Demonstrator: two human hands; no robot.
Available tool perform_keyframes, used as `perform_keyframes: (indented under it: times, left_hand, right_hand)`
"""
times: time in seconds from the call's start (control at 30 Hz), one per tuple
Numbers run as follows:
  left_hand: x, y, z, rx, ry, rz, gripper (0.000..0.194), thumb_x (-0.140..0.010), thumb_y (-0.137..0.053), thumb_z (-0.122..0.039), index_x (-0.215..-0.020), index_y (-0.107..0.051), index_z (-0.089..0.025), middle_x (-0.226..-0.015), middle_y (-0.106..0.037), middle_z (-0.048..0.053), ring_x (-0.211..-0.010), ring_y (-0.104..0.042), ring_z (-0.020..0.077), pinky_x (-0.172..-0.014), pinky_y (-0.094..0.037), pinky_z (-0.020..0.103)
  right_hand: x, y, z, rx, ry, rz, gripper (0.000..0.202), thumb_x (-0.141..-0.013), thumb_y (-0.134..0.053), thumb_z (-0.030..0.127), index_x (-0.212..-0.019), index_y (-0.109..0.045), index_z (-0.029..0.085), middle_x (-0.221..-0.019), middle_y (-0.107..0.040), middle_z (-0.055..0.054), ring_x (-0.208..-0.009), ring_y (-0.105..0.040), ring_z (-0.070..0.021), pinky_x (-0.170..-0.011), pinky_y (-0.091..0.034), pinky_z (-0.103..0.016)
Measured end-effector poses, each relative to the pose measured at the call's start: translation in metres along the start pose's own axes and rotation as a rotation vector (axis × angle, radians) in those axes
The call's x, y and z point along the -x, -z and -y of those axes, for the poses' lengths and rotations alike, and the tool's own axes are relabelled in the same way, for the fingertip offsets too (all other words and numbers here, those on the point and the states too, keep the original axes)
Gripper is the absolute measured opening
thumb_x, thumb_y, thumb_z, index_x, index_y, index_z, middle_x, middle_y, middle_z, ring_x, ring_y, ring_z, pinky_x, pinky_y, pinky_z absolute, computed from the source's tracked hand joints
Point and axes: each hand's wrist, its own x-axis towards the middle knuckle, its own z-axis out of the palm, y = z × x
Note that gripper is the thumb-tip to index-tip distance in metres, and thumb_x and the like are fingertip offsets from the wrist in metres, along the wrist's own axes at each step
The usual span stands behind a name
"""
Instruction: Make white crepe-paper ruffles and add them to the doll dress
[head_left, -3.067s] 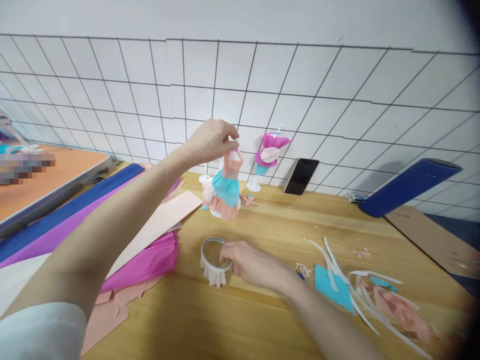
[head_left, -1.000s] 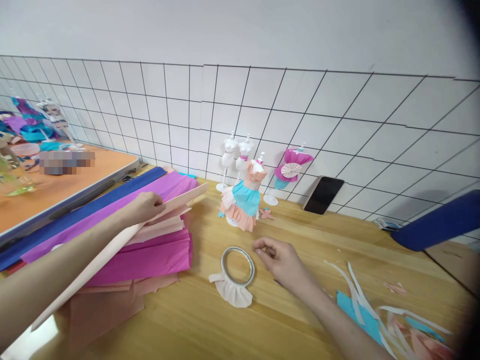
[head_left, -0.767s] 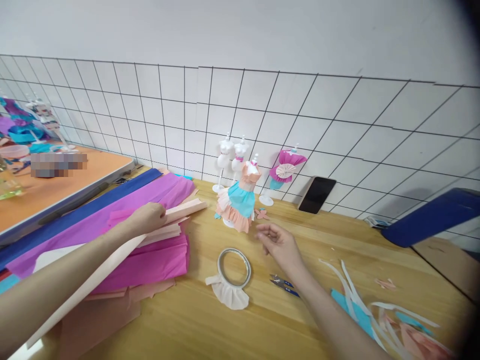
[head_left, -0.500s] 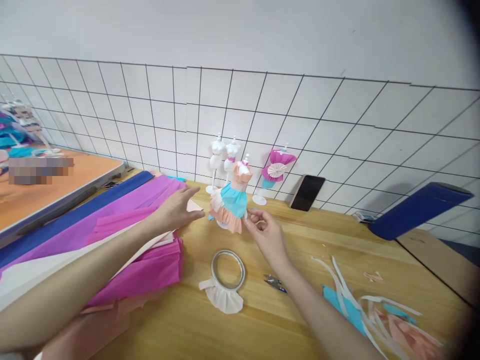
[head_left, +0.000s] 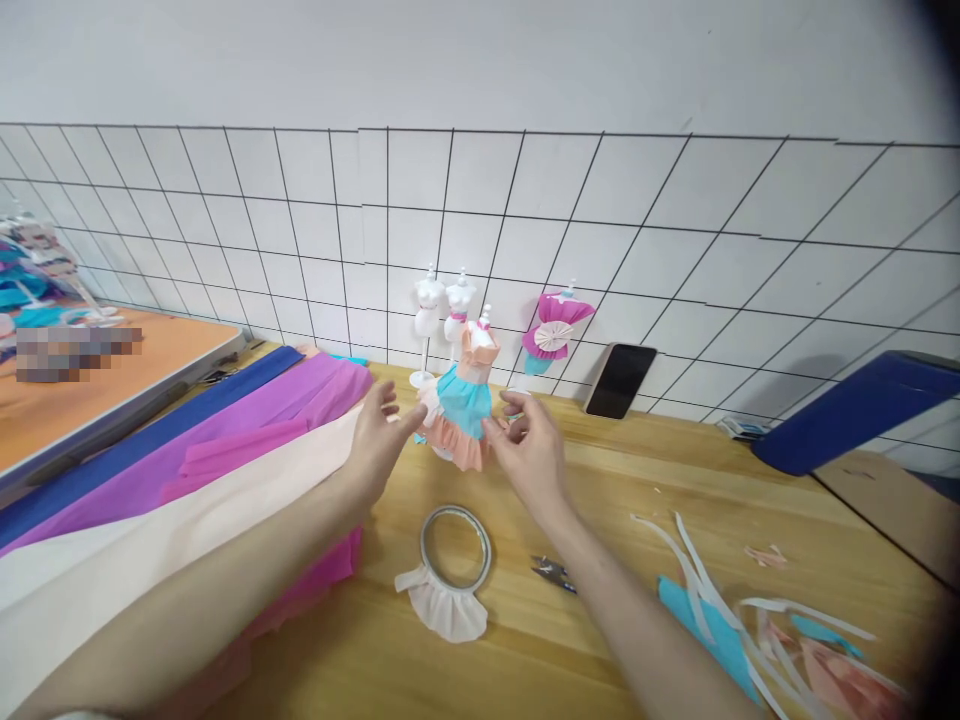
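A small white mannequin wears a paper doll dress (head_left: pixel 466 400) with a peach top, a turquoise tier and peach ruffles. My left hand (head_left: pixel 382 430) is at the dress's left side, fingers apart, its thumb and fingertips close to the pale ruffle. On the other side, my right hand (head_left: pixel 529 445) has its thumb at the skirt's right edge; its fingers are curled, with a gap to the thumb. Below the hands lies a roll of tape (head_left: pixel 456 548), with a pleated cream paper piece (head_left: pixel 448 607) against its lower rim.
Two bare mannequins (head_left: pixel 427 310) and one in a magenta outfit (head_left: pixel 556 325) stand behind. A phone (head_left: pixel 621 380) leans on the wall. Thread snips (head_left: pixel 553 572), paper scraps (head_left: pixel 705 620) and a blue cylinder (head_left: pixel 847 410) are at right. Coloured paper sheets (head_left: pixel 277 470) lie at left.
My left hand has moved right, up to the dress. My right thumb and index finger have spread apart at the skirt's edge. The view has shifted slightly.
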Motion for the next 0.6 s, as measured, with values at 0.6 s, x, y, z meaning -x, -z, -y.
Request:
perform_keyframes:
  times: [0.6]
  left_hand:
    - [-0.004,-0.047,0.068,0.945,0.429,0.17,0.011,-0.075,-0.068,-0.015,-0.085,-0.062,-0.016,-0.076,-0.066,0.002,-0.07,-0.063,0.0117,-0.076,-0.051,0.025]
  right_hand:
    - [-0.068,0.007,0.016,-0.43,-0.033,0.191,0.062,-0.075,-0.06,0.061,-0.124,-0.055,0.023,-0.132,-0.056,-0.011,-0.125,-0.048,-0.0321,-0.1,-0.04,-0.054]
